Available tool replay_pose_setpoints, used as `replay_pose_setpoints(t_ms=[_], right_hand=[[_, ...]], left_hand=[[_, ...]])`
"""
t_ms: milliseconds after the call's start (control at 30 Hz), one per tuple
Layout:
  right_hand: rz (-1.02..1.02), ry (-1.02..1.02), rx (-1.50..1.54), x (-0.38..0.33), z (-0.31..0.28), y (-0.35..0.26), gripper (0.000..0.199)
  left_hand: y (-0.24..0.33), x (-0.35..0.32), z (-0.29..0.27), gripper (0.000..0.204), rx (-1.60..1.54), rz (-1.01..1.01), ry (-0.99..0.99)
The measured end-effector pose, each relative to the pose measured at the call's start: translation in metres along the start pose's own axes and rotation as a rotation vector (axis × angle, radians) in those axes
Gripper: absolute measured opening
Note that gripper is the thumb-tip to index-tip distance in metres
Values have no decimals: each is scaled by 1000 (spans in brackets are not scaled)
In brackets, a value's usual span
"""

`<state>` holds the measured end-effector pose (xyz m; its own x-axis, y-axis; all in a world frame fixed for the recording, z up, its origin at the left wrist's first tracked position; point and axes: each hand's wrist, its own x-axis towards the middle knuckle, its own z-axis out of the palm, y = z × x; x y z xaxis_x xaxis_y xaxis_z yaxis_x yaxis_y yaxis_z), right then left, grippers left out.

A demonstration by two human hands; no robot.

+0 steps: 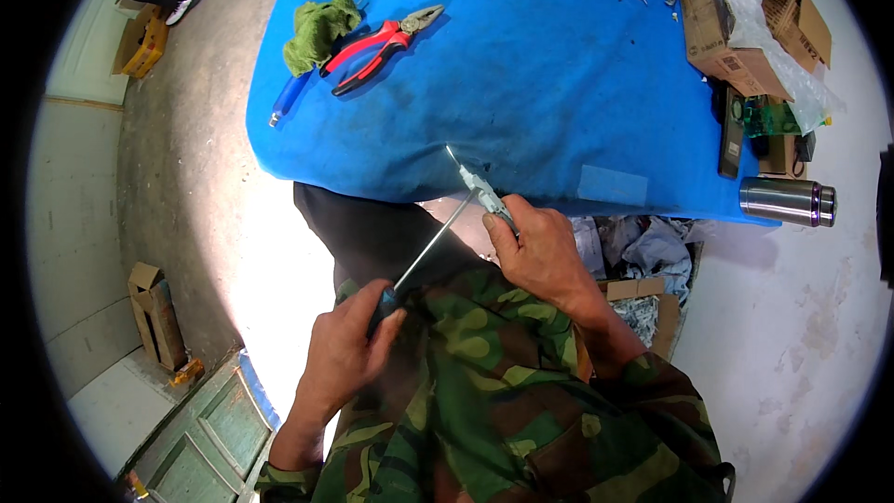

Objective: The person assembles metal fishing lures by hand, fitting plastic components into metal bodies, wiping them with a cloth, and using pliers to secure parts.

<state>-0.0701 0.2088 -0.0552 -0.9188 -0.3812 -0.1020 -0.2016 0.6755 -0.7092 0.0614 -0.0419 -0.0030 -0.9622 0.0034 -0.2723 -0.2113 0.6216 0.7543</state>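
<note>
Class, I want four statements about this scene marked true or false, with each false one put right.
1. The left hand holds a tool with a long metal shaft. True.
2. A green cloth lies beside red-and-black pliers. True.
3. The right hand grips the pliers. False: it holds a slim pale-grey object; the pliers lie on the blue table covering.
4. A metal flask is at the table's left side. False: it is at the right.

Screwdriver [434, 244] slants against a slim, tilted grey device [483, 193]
</note>
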Motion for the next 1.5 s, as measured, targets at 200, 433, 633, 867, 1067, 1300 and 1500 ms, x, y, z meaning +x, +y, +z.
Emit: replay_pose_setpoints(t_ms=[200,433,633,867,1067,1300,1500], right_hand=[[-5,28,-49,0,-1,-5,25],[28,9,-73,2,-5,-8,26],[2,76,-18,-4,3,-1,22],[-109,170,-128,-6,3,-7,20],[-212,221,-187,-7,4,-6,19],[-235,180,-275,-7,0,-2,19],[-217,185,-265,-7,-1,-1,20]], left_hand=[[9,-3,0,47,582,139,102],[16,-2,-11,49,803,273,178],[22,5,-27,43,433,115,-35],[20,8,-34,42,322,75,-102],[51,12,-53,45,537,72,-74],[80,26,-71,32,809,287,-52],[100,41,-78,31,932,410,-52]])
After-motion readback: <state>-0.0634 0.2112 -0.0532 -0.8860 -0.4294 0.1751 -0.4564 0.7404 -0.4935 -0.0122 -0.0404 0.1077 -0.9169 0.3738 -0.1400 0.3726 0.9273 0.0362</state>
